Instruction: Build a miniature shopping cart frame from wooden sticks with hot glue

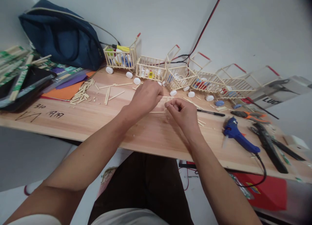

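Observation:
My left hand [148,95] is closed above the middle of the table, its fingers curled down and mostly hidden behind the back of the hand. Close to its right, my right hand [184,116] pinches with thumb and forefinger at a small piece of thin wooden sticks [159,112]. Parts of this piece show between and below the two hands. What the left fingers hold, if anything, is hidden. Just behind the hands stands a row of small stick carts with white wheels and red handles, among them one cart [151,69] in the middle.
A blue glue gun [240,135] lies to the right, beside black-handled cutters [270,150] and orange pliers [251,116]. A black pen [211,112] rests behind my right hand. Cut sticks [83,92], coloured paper [65,90] and a dark blue bag [65,36] are at left.

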Motion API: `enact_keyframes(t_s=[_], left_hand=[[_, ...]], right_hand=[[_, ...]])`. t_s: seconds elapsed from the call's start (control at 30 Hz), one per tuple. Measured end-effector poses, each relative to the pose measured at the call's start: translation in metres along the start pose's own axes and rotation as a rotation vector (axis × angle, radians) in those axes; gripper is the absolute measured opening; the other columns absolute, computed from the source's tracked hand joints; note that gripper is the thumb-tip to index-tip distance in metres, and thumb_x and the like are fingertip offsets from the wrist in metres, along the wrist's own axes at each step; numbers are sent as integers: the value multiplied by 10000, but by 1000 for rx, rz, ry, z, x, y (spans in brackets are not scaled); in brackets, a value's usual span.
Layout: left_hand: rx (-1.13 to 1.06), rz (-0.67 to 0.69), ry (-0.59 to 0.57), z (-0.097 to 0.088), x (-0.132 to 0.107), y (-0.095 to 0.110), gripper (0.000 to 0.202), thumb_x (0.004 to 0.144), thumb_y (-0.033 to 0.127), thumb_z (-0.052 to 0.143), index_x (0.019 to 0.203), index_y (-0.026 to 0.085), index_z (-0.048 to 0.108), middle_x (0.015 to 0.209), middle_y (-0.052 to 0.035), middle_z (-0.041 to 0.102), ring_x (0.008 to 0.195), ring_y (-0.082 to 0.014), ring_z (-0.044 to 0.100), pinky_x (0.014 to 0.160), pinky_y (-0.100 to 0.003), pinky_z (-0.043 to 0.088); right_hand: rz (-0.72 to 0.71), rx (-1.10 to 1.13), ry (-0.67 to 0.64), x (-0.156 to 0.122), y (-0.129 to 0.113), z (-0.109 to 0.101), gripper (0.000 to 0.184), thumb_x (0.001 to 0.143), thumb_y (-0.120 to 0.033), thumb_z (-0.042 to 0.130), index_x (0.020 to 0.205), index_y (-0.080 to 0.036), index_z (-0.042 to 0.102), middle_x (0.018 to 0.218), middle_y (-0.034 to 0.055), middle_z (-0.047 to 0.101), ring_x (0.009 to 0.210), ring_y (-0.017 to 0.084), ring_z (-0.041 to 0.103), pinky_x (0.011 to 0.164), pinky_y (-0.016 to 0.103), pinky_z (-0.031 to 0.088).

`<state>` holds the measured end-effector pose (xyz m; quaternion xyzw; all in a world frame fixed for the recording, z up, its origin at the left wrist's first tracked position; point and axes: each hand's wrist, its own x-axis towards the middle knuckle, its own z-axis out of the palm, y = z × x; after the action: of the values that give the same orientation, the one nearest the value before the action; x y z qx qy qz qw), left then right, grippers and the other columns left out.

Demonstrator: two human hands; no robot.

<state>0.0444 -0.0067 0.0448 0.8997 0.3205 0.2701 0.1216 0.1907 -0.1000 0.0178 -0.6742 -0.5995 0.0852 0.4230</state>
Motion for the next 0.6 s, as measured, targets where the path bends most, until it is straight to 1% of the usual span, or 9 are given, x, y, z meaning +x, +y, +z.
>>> enact_keyframes(t_s=[0.2,0.33,0.6], left_hand=[[8,-15,-4,0,-1,1,188,768,158,515,725,165,698,751,-89,675,794,-212,577,762,-341,391],[-12,-18,4,0,-1,1,186,766,149,519,724,174,698,740,-86,676,812,-220,576,755,-339,393],[0,-26,5,0,0,1,187,766,145,514,693,180,682,731,-75,676,772,-206,563,749,-336,397]], right_hand=[[11,-7,-1,0,1,2,228,830,-325,604,644,-197,574,535,-60,355,554,118,351,585,264,307],[18,-23,-12,-1,1,2,212,831,-320,597,658,-198,583,534,-59,365,551,120,358,588,267,310],[10,-10,-9,-2,-2,4,206,821,-308,598,655,-187,592,531,-63,363,548,112,361,601,263,312]])
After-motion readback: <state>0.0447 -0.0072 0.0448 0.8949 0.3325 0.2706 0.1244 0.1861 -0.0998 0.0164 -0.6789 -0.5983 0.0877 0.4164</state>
